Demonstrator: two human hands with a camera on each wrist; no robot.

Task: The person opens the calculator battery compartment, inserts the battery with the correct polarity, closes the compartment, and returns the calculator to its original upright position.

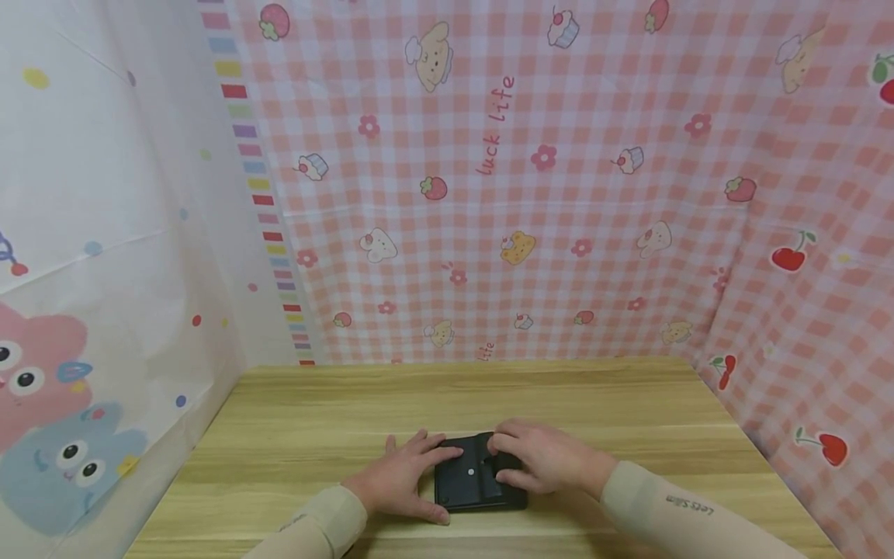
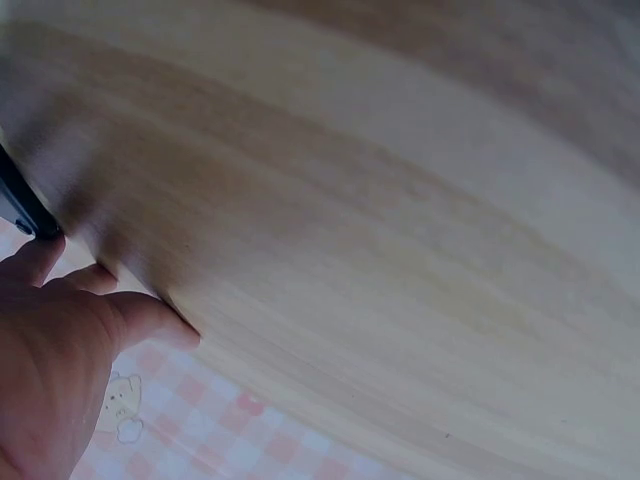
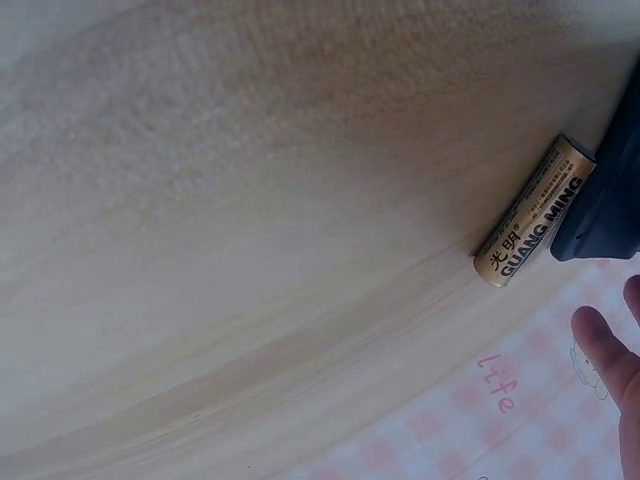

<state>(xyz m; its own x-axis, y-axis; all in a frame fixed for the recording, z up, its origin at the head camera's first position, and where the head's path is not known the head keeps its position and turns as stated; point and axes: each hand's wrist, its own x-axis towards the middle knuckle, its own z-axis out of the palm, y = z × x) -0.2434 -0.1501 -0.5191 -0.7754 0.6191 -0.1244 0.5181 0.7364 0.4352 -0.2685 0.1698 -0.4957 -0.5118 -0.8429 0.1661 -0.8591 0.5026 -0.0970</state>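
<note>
A flat, black rectangular object (image 1: pixel 461 473) lies on the table, with a small silver dot and a raised strip across its top. Spread along its left side, my left hand (image 1: pixel 401 477) rests the index finger on the top and the thumb by the near corner. My right hand (image 1: pixel 552 458) bends over the right part, index finger and thumb curled onto it; what lies under them is hidden. In the right wrist view a gold battery (image 3: pixel 535 212) lies beside the black object (image 3: pixel 605 205). The left wrist view shows only a dark corner (image 2: pixel 22 200) at a fingertip.
The wooden table (image 1: pixel 314 411) extends beyond and to both sides of the hands. Behind it hangs a pink checked cloth (image 1: pixel 419 279); a white printed cloth (image 1: pixel 161 272) hangs at the left and more checked cloth (image 1: pixel 810 310) at the right.
</note>
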